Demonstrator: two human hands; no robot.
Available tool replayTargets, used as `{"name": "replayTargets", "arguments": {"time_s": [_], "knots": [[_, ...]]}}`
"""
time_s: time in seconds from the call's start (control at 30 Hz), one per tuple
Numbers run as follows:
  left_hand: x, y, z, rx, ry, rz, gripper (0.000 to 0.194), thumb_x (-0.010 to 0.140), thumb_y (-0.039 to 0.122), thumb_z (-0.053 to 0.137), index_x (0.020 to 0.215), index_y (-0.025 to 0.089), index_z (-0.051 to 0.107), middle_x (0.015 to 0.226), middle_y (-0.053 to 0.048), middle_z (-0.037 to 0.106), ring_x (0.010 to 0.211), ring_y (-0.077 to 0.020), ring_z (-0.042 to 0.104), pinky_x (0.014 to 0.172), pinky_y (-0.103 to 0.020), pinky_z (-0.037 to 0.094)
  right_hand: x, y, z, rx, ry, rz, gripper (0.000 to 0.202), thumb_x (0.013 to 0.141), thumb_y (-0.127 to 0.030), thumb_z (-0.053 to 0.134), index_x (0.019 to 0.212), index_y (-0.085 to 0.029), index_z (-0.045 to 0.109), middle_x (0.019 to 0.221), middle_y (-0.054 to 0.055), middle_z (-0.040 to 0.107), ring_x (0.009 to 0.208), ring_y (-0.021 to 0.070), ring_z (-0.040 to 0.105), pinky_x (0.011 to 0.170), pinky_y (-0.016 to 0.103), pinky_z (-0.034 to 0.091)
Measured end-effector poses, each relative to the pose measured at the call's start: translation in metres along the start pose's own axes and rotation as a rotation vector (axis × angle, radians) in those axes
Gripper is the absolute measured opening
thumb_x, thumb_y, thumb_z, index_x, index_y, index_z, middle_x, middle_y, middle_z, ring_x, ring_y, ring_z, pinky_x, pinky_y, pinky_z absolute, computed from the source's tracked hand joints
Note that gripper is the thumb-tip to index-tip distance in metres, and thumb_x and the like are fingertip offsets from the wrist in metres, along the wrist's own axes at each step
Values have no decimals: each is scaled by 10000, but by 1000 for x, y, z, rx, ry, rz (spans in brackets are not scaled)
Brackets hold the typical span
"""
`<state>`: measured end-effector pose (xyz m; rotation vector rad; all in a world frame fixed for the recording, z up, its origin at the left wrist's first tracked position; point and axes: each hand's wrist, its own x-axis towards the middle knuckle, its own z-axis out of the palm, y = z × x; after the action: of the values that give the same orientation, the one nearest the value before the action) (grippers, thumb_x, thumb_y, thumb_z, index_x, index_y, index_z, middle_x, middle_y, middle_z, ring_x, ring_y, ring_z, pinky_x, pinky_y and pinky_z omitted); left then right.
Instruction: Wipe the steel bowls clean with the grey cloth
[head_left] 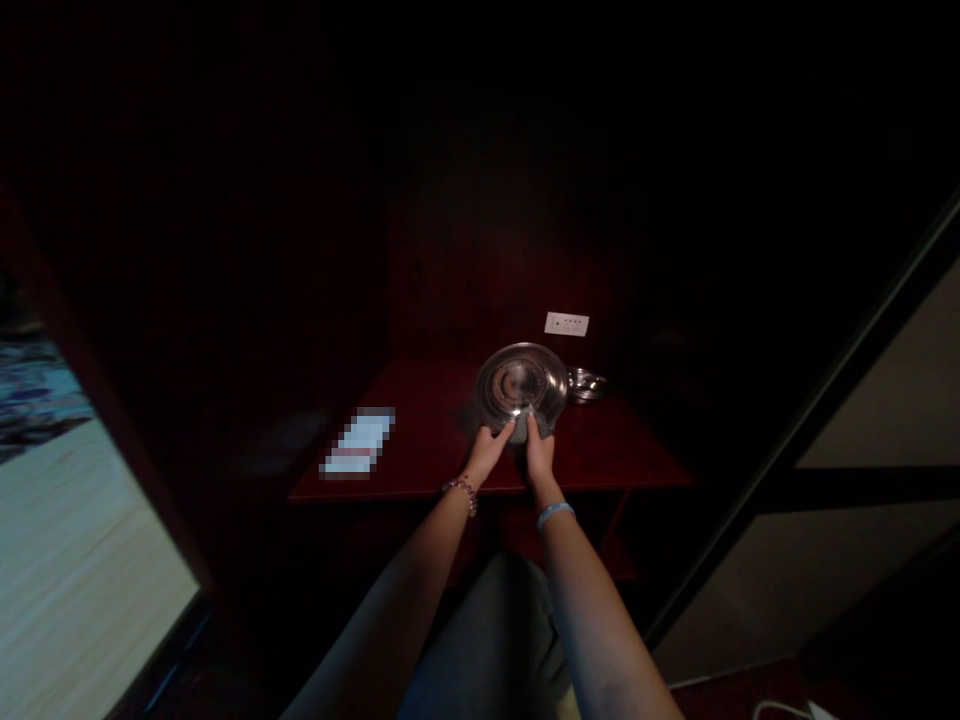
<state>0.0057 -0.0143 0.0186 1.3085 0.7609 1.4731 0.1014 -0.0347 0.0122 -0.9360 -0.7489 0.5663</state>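
Observation:
A round shiny metal bowl (523, 382) is held up in front of me over a dark red shelf (420, 455). My left hand (490, 449) grips its near edge, with the thumb on top. Beside it my right hand (540, 448) holds the same edge, thumb also on top. Between the two thumbs and partly under them is a grey cloth (521, 430), pressed against the bowl. The fingers beneath the bowl are hidden. Just right of the bowl, more shiny metal dishes (587, 386) stand on the shelf.
A pale, blurred-out flat item (360, 443) lies on the shelf's left part. A white socket plate (566, 324) is on the back wall. Dark side walls enclose the shelf. A light wooden surface (82, 570) shows at the lower left, a white cable (784, 706) at the lower right.

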Motion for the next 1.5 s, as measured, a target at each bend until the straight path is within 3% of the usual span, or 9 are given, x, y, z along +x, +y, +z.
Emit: {"name": "replayTargets", "arguments": {"time_s": [0.43,0.83,1.1,1.3,1.5], "knots": [[8,-11,-5,28,88,-29,226,798,268,673,961,123,731,1067,-126,753,1097,-280,671,1033,-418,474,0,-4,2,0,-49,39,457,775,-443,698,1116,-140,711,1122,70,746,1047,210,691,942,322,530],[7,-6,-6,-65,208,3,363,911,402,537,999,92,704,1092,-176,722,1070,-259,665,1009,-367,477,1,2,1,-18,-45,23,455,789,-426,687,1135,-132,711,1121,76,748,1044,214,697,929,307,530],[6,-2,-6,-96,198,26,411,930,426,510,1099,95,687,1182,-166,704,1123,-246,652,1024,-346,471,1,1,0,-30,-32,32,475,792,-444,694,1132,-113,707,1157,104,732,1065,217,688,947,303,516],[5,-5,-3,-52,127,14,347,804,290,690,1076,76,704,1157,-167,717,1120,-275,658,1049,-398,464,1,2,0,-15,-17,57,463,792,-445,696,1106,-106,712,1120,112,744,1020,211,702,892,282,536],[4,-8,-4,12,75,19,320,756,236,728,1037,83,727,1108,-167,736,1091,-287,672,1026,-424,477,2,2,0,-7,-11,49,480,781,-443,703,1113,-97,711,1084,107,755,1026,223,698,896,302,540]]}}
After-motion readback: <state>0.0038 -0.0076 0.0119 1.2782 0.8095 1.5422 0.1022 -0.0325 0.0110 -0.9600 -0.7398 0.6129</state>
